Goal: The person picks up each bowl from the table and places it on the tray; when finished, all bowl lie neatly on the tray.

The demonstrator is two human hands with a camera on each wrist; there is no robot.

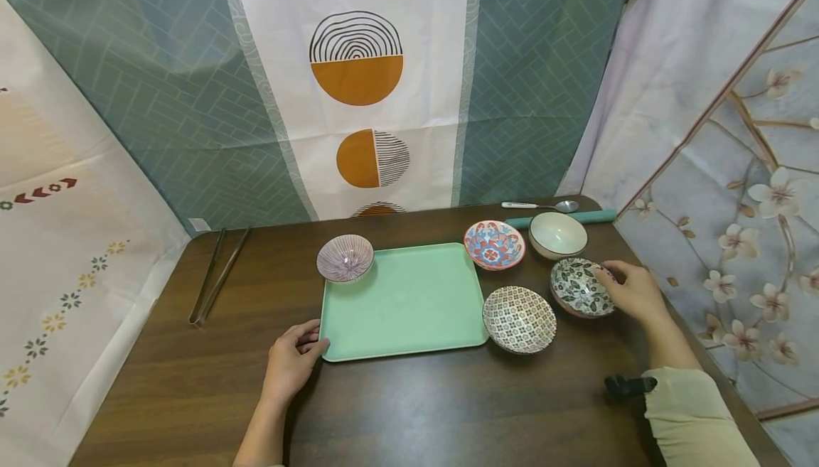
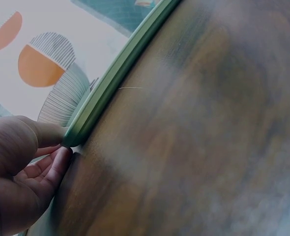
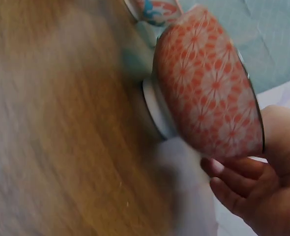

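My left hand (image 1: 293, 364) pinches the front left corner of a light green tray (image 1: 403, 303); in the left wrist view the thumb lies on the tray's rim (image 2: 110, 78) and the fingers curl below it. On the right, my right hand (image 1: 636, 293) grips the rim of a bowl with a green leaf pattern inside (image 1: 579, 288). The right wrist view shows that bowl's orange flower-patterned outside (image 3: 211, 86), thumb at the rim and fingers under its side. A purple-striped bowl (image 1: 345, 259) sits over the tray's back left corner.
Beside the tray's right edge are a brown-and-white patterned bowl (image 1: 520, 319) and a red-and-blue bowl (image 1: 494, 245). A cream bowl (image 1: 558, 234) stands behind, before a teal roll (image 1: 595, 217) and a spoon (image 1: 566, 206). Metal tongs (image 1: 217, 278) lie at the left.
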